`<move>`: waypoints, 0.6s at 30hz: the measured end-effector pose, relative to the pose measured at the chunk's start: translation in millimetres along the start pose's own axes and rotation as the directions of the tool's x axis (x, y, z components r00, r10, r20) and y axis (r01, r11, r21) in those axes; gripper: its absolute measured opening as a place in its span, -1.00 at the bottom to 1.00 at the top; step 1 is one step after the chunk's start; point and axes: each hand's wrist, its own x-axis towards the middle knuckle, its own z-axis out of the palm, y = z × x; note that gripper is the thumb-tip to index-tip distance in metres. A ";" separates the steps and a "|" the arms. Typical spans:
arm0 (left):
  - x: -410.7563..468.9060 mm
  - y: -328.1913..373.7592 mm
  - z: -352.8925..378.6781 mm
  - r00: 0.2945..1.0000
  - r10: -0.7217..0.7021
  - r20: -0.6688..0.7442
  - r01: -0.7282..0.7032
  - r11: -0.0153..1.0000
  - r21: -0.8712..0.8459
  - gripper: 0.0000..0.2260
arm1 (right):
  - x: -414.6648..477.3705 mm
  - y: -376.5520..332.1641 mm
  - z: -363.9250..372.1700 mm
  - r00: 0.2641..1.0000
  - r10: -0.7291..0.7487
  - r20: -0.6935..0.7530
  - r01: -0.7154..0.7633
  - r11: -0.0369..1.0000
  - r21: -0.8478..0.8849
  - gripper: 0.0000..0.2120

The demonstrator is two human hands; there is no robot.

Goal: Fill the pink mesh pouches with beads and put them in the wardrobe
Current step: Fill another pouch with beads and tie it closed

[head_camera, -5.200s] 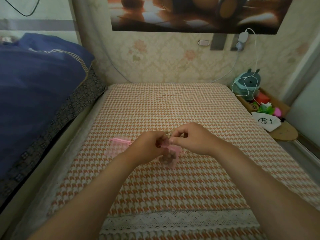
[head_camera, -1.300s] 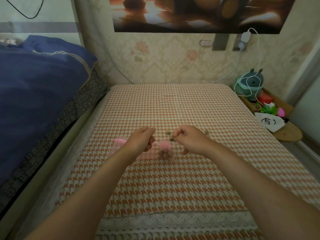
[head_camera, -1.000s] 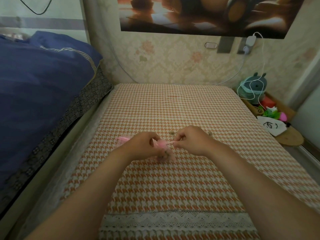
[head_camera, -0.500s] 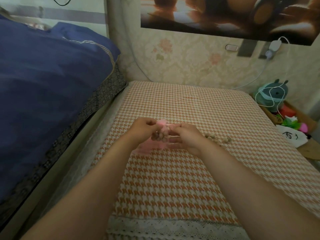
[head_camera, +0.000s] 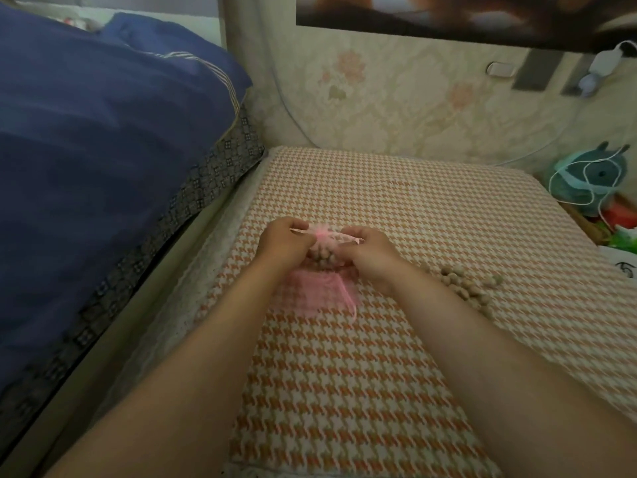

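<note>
While your two hands meet over the checked mat (head_camera: 379, 374), they hold the filled pouch (head_camera: 322, 251) between them; whether its bottom touches the mat cannot be told. Your left hand (head_camera: 286, 244) is curled and pinches the pink string (head_camera: 300, 230) on the left side of the filled pouch. Your right hand (head_camera: 368, 257) is curled too and pinches the string on the right side, with a short pink end poking out past your fingers. The neck of the filled pouch is gathered into a pink frill on top, and tan beads show through the mesh below it. A second pouch (head_camera: 315, 296), lying flat, sits on the mat just nearer you than the filled pouch, partly under your wrists. A scatter of loose beads (head_camera: 462, 288) lies to the right of the filled pouch, beside your right forearm. A blue quilt (head_camera: 103, 132) is heaped well to its left. Far to its right, by the wall, sits a teal plush toy (head_camera: 586, 177) with a white cable (head_camera: 555, 188) looped over it.
</note>
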 end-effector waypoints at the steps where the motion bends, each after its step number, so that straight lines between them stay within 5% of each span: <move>1: 0.2 -1.2 1.5 1.000 0.027 0.008 -0.027 0.999 0.036 -0.80 | 0.5 1.4 1.7 1.000 -0.017 -0.002 0.017 0.998 -0.057 -0.49; 6: -3.4 -0.8 5.5 0.982 0.179 0.063 -0.190 0.911 0.366 -0.57 | -0.6 -1.0 -5.0 0.996 -0.091 0.010 0.090 0.955 -0.282 -0.36; 11: -26.1 7.4 2.1 0.868 0.482 0.115 -0.455 0.682 0.573 -0.74 | -16.2 -4.3 -23.6 0.985 -0.171 -0.020 0.134 0.833 -0.536 -0.39; 14: -44.2 7.9 3.7 0.839 0.495 0.225 -0.522 0.619 0.586 -0.84 | -29.4 -2.2 -24.1 0.978 -0.206 -0.031 0.155 0.820 -0.550 -0.55; 18: -65.2 4.0 3.1 0.868 0.363 0.338 -0.493 0.561 0.665 -0.72 | -46.4 2.7 -15.5 0.986 -0.154 -0.055 0.104 0.848 -0.519 -0.90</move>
